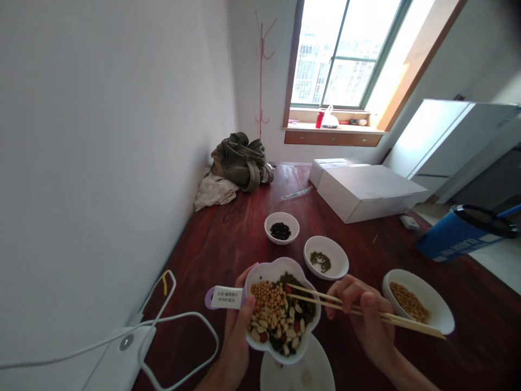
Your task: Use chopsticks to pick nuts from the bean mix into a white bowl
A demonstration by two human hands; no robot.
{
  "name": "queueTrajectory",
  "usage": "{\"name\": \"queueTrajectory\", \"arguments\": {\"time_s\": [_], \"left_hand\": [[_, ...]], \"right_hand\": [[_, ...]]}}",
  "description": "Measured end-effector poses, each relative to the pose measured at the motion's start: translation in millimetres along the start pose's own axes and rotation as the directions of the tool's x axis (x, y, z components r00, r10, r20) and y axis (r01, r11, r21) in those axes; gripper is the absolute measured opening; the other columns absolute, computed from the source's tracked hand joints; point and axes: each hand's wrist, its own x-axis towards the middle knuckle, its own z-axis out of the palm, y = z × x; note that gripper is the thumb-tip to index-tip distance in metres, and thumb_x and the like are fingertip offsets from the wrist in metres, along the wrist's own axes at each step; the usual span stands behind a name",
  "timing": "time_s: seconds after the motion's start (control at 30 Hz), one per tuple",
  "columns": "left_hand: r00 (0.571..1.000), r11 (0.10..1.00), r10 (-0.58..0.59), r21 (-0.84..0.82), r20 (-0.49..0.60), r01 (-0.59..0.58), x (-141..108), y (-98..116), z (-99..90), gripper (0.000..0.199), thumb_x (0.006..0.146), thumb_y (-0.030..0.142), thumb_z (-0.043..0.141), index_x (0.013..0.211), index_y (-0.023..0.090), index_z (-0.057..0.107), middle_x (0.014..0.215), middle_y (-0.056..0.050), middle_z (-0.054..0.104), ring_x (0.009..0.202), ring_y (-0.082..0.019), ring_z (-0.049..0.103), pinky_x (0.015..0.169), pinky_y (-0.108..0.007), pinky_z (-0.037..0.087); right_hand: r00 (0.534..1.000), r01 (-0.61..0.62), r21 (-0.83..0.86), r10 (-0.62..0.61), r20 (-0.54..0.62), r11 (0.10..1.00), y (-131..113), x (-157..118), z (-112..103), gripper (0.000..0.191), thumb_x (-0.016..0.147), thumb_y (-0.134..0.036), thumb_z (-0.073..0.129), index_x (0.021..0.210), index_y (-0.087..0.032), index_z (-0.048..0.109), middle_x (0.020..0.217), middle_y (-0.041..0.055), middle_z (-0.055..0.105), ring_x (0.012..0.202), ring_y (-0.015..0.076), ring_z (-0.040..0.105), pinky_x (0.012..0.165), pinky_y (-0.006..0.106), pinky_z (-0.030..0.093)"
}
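My left hand [238,331] grips a flower-shaped bowl [266,271] with a lilac rim and a labelled handle, thumb over its edge. Soybeans [268,297], green beans, dark beans, pale seeds and a few red pieces lie mixed inside. In my right hand [362,309] is a pair of chopsticks [407,322], their tips in the bowl against a red piece. Under the flower-shaped bowl, partly hidden, is a white plate [317,369]. Beyond are one white bowl [293,220] of black beans and another [340,266] with some green beans. A larger white bowl [442,315] at right holds soybeans.
A white box [366,184] and a blue cup [451,236] stand at the right of the dark red table [244,233]. An olive bag [240,160] rests by the wall. White cables [195,314] and a white device [126,347] are at front left.
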Motion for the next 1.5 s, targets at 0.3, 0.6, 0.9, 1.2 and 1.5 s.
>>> {"name": "queueTrajectory", "arguments": {"time_s": [0.3,0.6,0.9,1.2,1.5], "left_hand": [[0.999,0.997,0.039,0.058,0.035,-0.041,-0.4,3.7,4.0,0.067,0.102,0.063,0.068,0.159,0.029,0.060,0.162,-0.013,0.063,0.147,-0.039,0.061,0.124,-0.052,0.052],[0.999,0.992,0.040,0.117,0.021,-0.042,-3.0,7.4,4.1,0.072,0.102,0.064,0.067,0.163,0.029,0.054,0.155,-0.013,0.068,0.145,-0.039,0.062,0.121,-0.050,0.053],[0.999,0.996,0.046,0.081,0.009,-0.047,-0.4,3.3,1.6,0.070,0.103,0.062,0.067,0.164,0.029,0.054,0.154,-0.012,0.069,0.145,-0.037,0.062,0.121,-0.049,0.053],[0.997,0.989,0.065,0.128,0.042,-0.070,-2.6,3.8,-0.9,0.067,0.105,0.063,0.064,0.163,0.030,0.055,0.155,-0.011,0.068,0.150,-0.036,0.056,0.125,-0.048,0.048],[0.995,0.988,0.060,0.136,0.079,-0.071,-2.8,-0.2,-4.8,0.061,0.109,0.060,0.058,0.161,0.029,0.056,0.157,-0.011,0.067,0.153,-0.035,0.054,0.127,-0.047,0.045]], "right_hand": [[0.996,-0.061,0.126,0.069,-0.064,0.990,5.6,2.1,-1.2,0.053,0.117,-0.048,0.044,0.079,-0.020,0.069,0.071,0.0036,0.062,0.059,0.0173,0.063,0.057,0.032,0.055],[0.989,-0.082,0.206,0.105,-0.103,0.975,1.7,6.1,0.0,0.057,0.118,-0.044,0.040,0.076,-0.020,0.070,0.072,0.0037,0.060,0.061,0.0174,0.067,0.052,0.029,0.056],[0.989,-0.147,0.374,0.138,0.052,0.916,-12.1,10.8,-1.5,0.062,0.117,-0.051,0.036,0.070,-0.020,0.063,0.066,0.0013,0.049,0.051,0.0152,0.058,0.037,0.024,0.040],[1.000,-0.001,0.080,-0.001,0.030,0.997,-6.4,3.2,0.2,0.055,0.115,-0.052,0.050,0.073,-0.019,0.068,0.066,0.0037,0.060,0.056,0.0183,0.064,0.051,0.031,0.048],[0.998,0.028,0.007,-0.028,0.062,1.000,-4.0,2.7,-2.9,0.055,0.115,-0.053,0.049,0.074,-0.020,0.067,0.067,0.0042,0.061,0.058,0.0196,0.066,0.052,0.032,0.049]]}}
